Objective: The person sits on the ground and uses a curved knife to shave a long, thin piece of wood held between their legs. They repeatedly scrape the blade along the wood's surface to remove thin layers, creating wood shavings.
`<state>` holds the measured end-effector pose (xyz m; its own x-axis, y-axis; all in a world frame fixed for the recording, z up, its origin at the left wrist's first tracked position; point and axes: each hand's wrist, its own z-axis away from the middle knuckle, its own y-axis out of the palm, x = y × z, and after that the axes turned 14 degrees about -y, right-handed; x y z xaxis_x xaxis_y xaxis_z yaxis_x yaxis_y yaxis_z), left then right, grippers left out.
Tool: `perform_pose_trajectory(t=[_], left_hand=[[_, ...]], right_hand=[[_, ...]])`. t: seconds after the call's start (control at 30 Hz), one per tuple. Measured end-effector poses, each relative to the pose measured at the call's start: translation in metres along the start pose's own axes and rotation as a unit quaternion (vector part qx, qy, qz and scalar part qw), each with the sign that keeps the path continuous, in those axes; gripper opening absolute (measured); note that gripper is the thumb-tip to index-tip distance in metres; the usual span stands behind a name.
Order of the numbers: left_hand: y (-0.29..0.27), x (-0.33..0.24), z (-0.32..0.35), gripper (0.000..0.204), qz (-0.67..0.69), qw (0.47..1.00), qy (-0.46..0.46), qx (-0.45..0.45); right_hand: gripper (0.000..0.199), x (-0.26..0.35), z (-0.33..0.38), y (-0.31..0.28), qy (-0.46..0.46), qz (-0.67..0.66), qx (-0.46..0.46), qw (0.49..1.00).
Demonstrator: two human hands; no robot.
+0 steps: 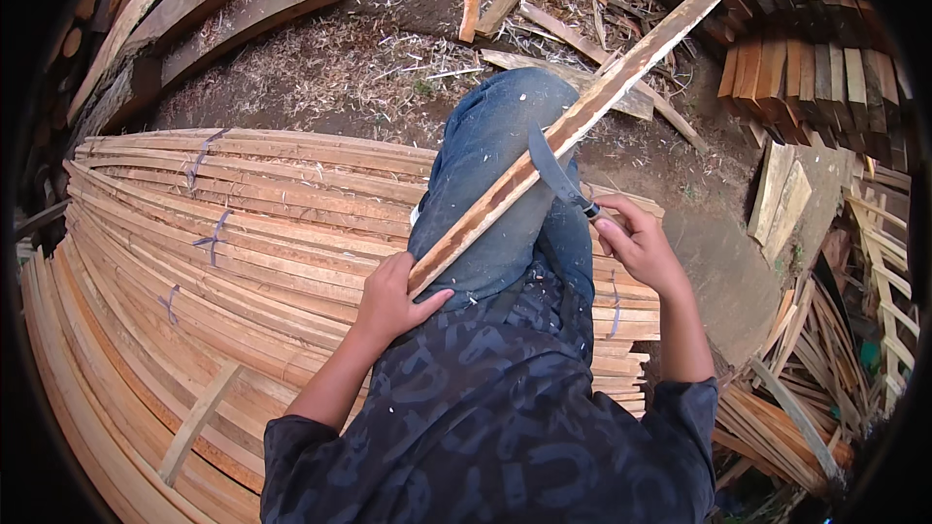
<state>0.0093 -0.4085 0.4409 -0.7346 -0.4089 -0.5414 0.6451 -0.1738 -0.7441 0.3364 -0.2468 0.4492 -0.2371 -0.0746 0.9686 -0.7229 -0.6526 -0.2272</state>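
Right hand (pixel 633 241): clear air over ground (pixel 716 245) on its right. Stick (pixel 602 104) and knife (pixel 555 173) block its left, legs (pixel 485 150) below them. Left hand (pixel 390 293): slats (pixel 277 233) low on its left.

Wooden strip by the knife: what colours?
Wooden strip: tan with dark brown patches, best in the head view.

Even, diffuse daylight with soft shadows, fisheye bending toward dark black corners.

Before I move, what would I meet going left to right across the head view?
Thick planks, left hand, curved knife blade, right hand, stacked wood pieces.
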Motion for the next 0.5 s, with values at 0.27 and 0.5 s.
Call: perform_pose_trajectory(t=[0.27,0.5], left_hand=[[0.003,0.000,-0.007,0.053,0.028,1.000,-0.004,0.007],[0.004,0.001,-0.005,0.052,0.036,0.999,-0.014,0.009]], right_hand=[[0.032,0.008,0.004,0.013,0.079,-0.033,-0.087,0.993],[0.032,0.011,0.000,0.003,0.069,-0.024,-0.094,0.993]])
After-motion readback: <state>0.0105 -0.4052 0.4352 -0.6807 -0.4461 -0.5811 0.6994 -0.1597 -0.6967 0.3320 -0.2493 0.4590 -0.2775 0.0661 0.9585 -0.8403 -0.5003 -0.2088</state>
